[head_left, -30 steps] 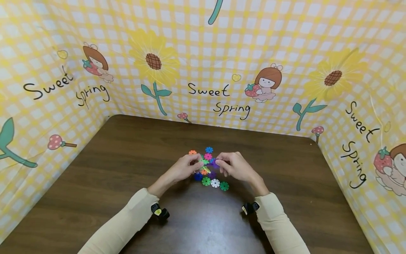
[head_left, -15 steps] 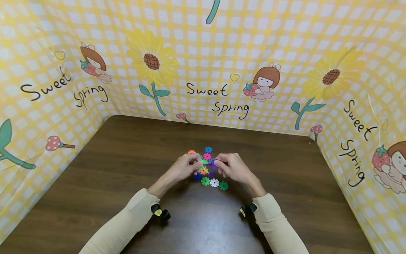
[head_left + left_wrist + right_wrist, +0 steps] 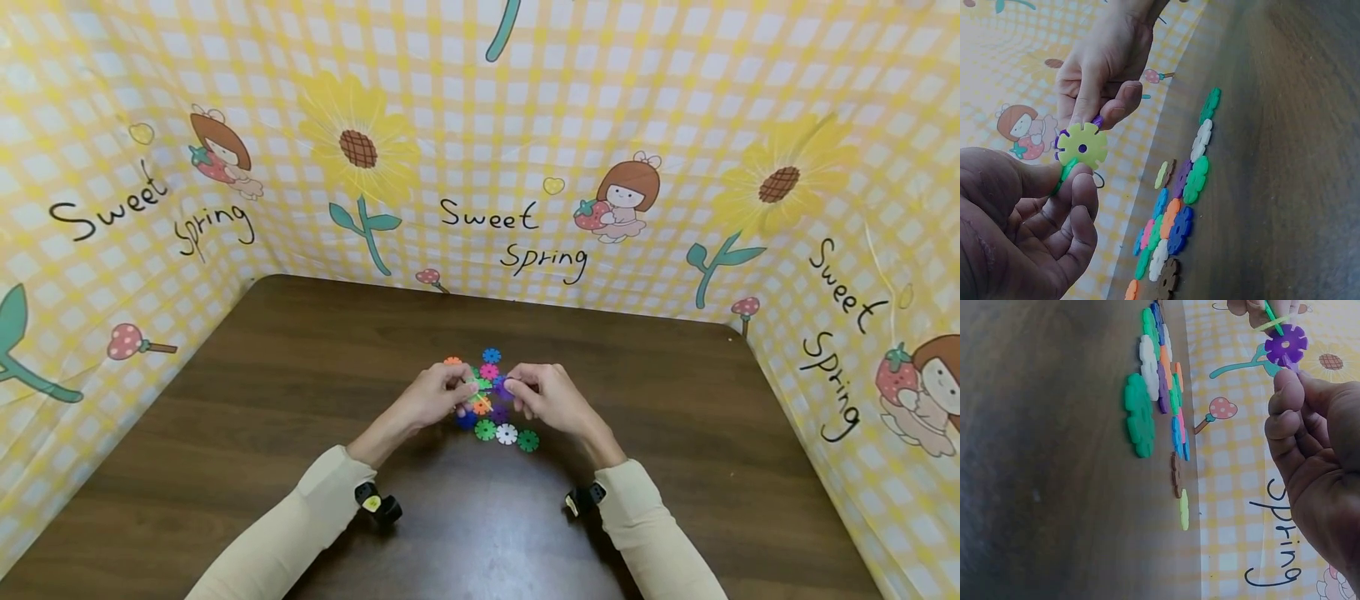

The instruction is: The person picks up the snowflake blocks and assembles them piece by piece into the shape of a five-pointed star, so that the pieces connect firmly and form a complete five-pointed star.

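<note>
Above the table, my left hand [image 3: 433, 395] pinches a green notched plastic disc [image 3: 1065, 175] between thumb and forefinger. Slotted to that disc is a yellow one [image 3: 1094, 152]. A purple disc [image 3: 1285, 344] sits close against the yellow one and partly hides it in the right wrist view. My right hand [image 3: 557, 395] pinches a second purple piece [image 3: 1290, 364], seen edge-on at the first purple disc's rim. Whether the purple pieces are fully slotted together I cannot tell. Both hands face each other, fingertips close.
Several loose discs lie flat on the brown table [image 3: 300, 467] under and around the hands, among them green [image 3: 528, 441], white [image 3: 506, 434], orange [image 3: 481, 405], pink [image 3: 489, 372] and blue [image 3: 491, 356]. A patterned yellow-checked cloth [image 3: 480, 150] walls the back and sides.
The yellow disc has tilted and looks thinner in the head view. Both hands keep their pinch and have barely moved; the head view has shifted slightly.
</note>
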`<state>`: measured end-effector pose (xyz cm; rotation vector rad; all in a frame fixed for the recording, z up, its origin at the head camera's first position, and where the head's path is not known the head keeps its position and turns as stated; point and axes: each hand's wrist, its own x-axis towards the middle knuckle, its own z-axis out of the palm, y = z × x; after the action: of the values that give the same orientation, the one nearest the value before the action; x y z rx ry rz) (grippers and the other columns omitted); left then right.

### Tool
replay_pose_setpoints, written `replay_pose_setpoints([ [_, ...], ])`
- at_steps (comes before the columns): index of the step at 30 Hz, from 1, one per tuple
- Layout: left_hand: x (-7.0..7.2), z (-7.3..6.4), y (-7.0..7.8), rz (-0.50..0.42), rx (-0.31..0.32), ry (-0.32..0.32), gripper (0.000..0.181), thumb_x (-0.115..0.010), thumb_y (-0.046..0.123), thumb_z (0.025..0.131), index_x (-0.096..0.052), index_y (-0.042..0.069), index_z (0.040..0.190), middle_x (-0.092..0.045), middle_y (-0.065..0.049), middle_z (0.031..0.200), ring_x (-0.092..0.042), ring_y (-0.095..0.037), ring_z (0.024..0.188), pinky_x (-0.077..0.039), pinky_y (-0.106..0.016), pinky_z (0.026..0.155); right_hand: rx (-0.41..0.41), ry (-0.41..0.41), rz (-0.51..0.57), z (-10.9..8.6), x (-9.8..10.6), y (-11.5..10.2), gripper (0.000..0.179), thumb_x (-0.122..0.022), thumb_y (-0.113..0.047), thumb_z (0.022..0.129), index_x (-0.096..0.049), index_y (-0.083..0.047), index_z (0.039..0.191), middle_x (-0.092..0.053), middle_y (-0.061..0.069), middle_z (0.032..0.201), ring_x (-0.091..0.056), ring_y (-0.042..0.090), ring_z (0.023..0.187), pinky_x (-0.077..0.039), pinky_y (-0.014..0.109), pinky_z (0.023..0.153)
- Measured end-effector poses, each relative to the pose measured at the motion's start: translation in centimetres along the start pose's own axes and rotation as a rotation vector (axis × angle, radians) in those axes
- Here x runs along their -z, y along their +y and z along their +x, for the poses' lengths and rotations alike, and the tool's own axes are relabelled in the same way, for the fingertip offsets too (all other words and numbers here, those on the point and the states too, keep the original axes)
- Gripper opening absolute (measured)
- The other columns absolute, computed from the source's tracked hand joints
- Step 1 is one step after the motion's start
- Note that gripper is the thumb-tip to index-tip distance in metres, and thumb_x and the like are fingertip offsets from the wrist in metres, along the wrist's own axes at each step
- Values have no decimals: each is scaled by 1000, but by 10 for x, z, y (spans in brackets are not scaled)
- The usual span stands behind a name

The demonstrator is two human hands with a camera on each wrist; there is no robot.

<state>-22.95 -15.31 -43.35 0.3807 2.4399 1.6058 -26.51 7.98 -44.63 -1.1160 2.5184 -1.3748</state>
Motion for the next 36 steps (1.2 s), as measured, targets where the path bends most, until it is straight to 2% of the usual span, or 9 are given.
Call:
replay_pose_setpoints([
  [6,0,3,-2,-25,18,-16,16,-56,9,103,-61,2,90,-66,-9,76,-63,-17,65,-56,-49,69,-15,14,22,1,0,0,22,-55,-18,105,-68,-5,94,-63,-1,66,-56,13,50,-50,29,46],
  [13,1,5,2,28,40,-70,16,-54,12,105,-58,4,92,-65,-14,80,-63,-24,67,-54,-50,69,-42,-21,6,3,3,1,21,-54,-18,105,-68,-6,94,-63,3,67,-55,13,51,-49,28,47],
  [16,1,5,3,68,57,-84,16,-54,20,105,-58,6,99,-65,-13,78,-64,-28,69,-55,-50,70,-52,-48,9,2,3,4,20,-54,-18,105,-67,-6,95,-63,4,68,-56,13,52,-51,28,49],
  [20,1,7,3,133,67,-108,27,-59,36,102,-59,10,111,-66,-11,78,-66,-28,69,-55,-46,67,-49,-77,23,1,1,4,18,-55,-18,104,-67,-6,96,-65,8,71,-58,18,54,-52,30,51],
  [26,-1,7,1,246,55,-186,36,-64,40,98,-58,13,121,-69,-11,85,-69,-23,70,-51,-36,68,-27,-108,49,2,-2,5,16,-56,-18,104,-66,-9,95,-66,6,71,-60,20,55,-54,32,54],
  [31,-5,7,0,273,13,-181,38,-66,37,98,-60,12,125,-69,-6,90,-70,-23,71,-53,-34,67,-3,-116,70,3,-4,6,15,-57,-16,103,-67,-9,94,-66,4,71,-59,18,54,-53,31,54],
  [36,-7,9,-1,259,-30,-175,31,-66,36,98,-66,10,116,-70,-4,88,-67,-23,72,-52,-31,64,12,-127,97,5,-7,5,14,-57,-12,103,-66,-6,94,-69,10,74,-58,27,55,-51,29,53],
])
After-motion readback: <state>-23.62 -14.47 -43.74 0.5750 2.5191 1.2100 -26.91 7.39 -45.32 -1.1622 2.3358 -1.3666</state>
